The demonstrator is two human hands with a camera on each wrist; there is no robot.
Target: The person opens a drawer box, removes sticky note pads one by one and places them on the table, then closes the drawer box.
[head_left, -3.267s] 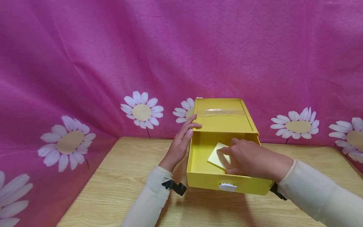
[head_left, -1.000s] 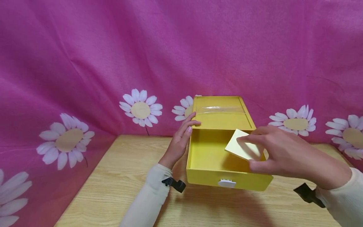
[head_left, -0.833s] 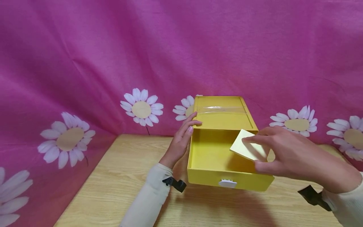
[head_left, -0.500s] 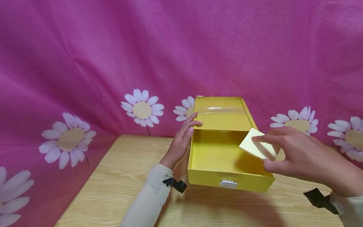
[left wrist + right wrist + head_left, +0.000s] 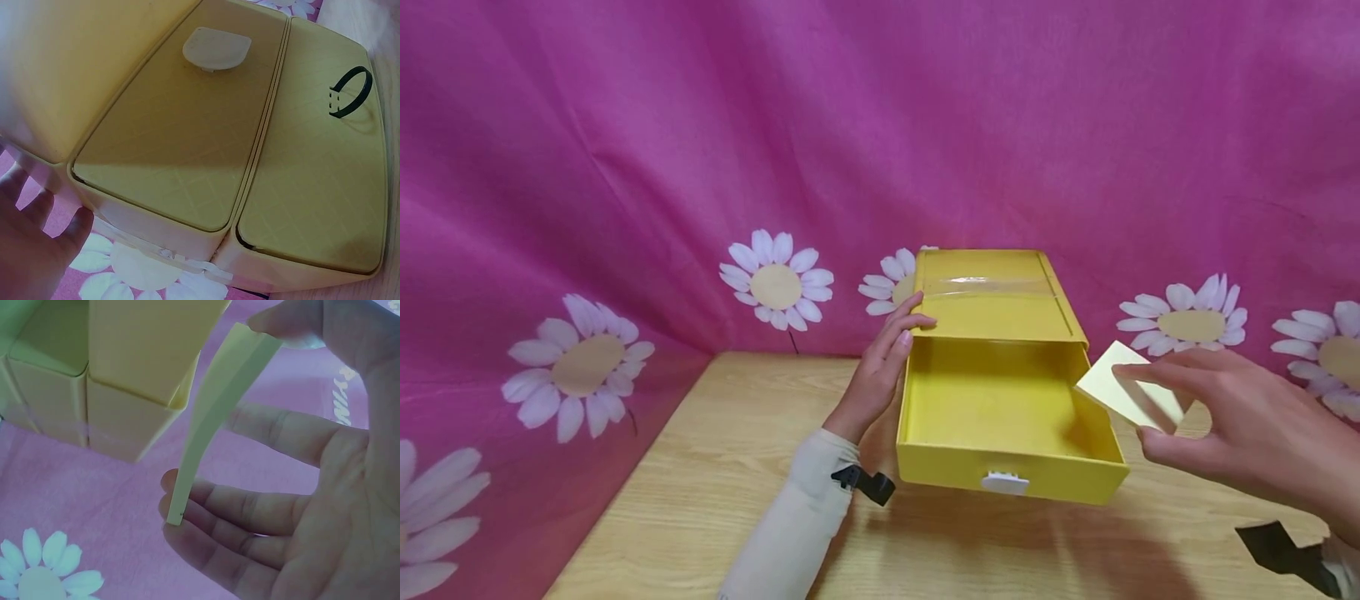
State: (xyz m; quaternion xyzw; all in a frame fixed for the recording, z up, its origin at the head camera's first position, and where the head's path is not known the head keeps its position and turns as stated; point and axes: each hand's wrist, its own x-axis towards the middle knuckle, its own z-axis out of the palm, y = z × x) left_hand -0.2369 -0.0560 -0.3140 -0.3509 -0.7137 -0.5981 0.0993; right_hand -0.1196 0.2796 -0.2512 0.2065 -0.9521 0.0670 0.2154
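A pad of pale yellow sticky notes [image 5: 1126, 387] is pinched between the thumb and fingers of my right hand [image 5: 1255, 417], just right of the pulled-out top drawer [image 5: 981, 408]. Seen edge-on in the right wrist view, the pad [image 5: 215, 415] bends a little. My left hand [image 5: 876, 371] rests against the left side of the yellow drawer cabinet [image 5: 1000, 317], fingertips on its top edge. In the left wrist view the left hand [image 5: 37, 237] shows its fingers against the cabinet's side. Nothing is seen inside the drawer's visible part.
Clear tape [image 5: 985, 287] runs across the cabinet top. The drawer has a white handle [image 5: 1005, 483]. Lower drawers carry another white handle [image 5: 217, 49] and a black loop [image 5: 359, 94]. Everything stands on a wood-look table [image 5: 722, 467] before a pink daisy-print cloth [image 5: 880, 125].
My right hand has lifted the sticky note pad out of the drawer and carried it rightward, past the drawer's right wall. My left hand has stayed on the cabinet.
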